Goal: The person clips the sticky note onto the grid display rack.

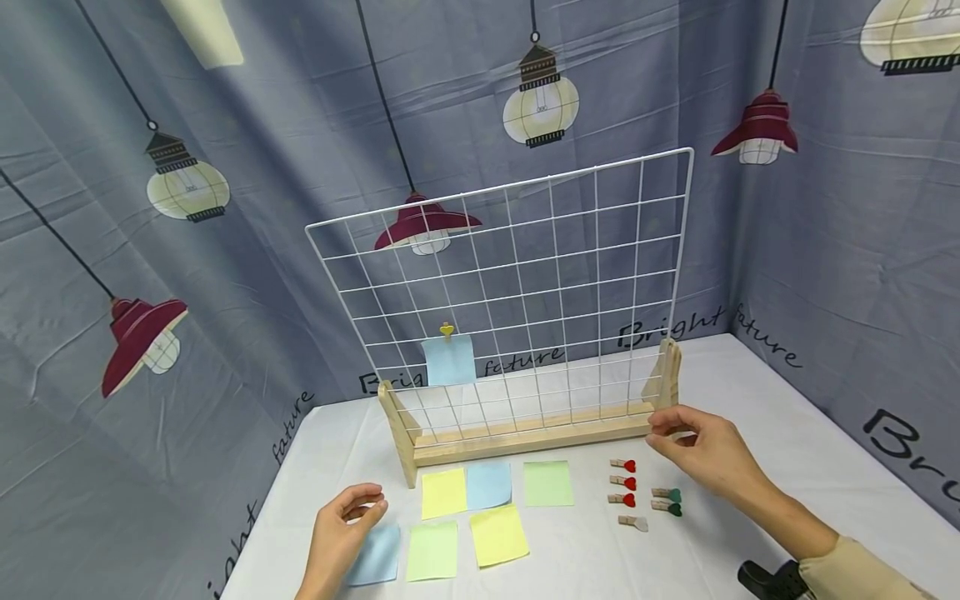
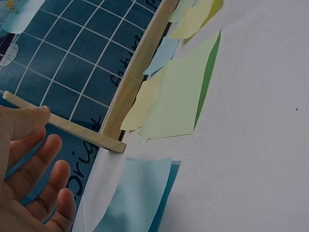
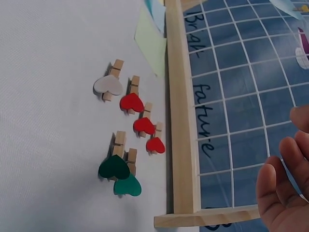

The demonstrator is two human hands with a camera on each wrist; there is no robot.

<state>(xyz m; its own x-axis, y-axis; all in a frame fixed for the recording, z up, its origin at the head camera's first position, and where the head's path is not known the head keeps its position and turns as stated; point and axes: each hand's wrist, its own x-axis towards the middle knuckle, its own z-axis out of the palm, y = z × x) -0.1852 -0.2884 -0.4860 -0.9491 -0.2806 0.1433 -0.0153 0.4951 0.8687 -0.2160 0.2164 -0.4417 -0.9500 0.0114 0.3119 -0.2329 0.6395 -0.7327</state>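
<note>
Loosely bent fingers, with notes to the left and heart pegs to the right

The left hand [image 1: 341, 533] holds nothing visible; its fingers curve loosely, and the gap between thumb and forefinger is narrow. The right hand [image 1: 701, 450] also shows nothing in its grasp, its fingers softly bent and the thumb near the forefinger. Whether its fingertips touch the wooden base [image 1: 532, 434] behind them, I cannot tell.

Clock directions follow the head view. Just beside the left hand, at four o'clock, lies a blue note [image 1: 378, 557], partly covered by it. A lower green note [image 1: 432, 551] and a lower yellow note [image 1: 499, 536] lie around three o'clock. Between two and three o'clock run an upper yellow note [image 1: 444, 493], a second blue note [image 1: 489, 485] and an upper green note [image 1: 548, 483].

From the right hand, three red heart pegs [image 1: 622, 482] line up between eight and nine o'clock, a white heart peg [image 1: 633, 523] sits between seven and eight, and two green heart pegs [image 1: 667, 501] lie near seven.

The white wire grid [image 1: 558, 288] stands at one o'clock from the left hand and ten from the right. Between seven and eight o'clock from its middle, a yellow heart clip [image 1: 447, 330] tops a hanging blue note [image 1: 450, 361].
</note>
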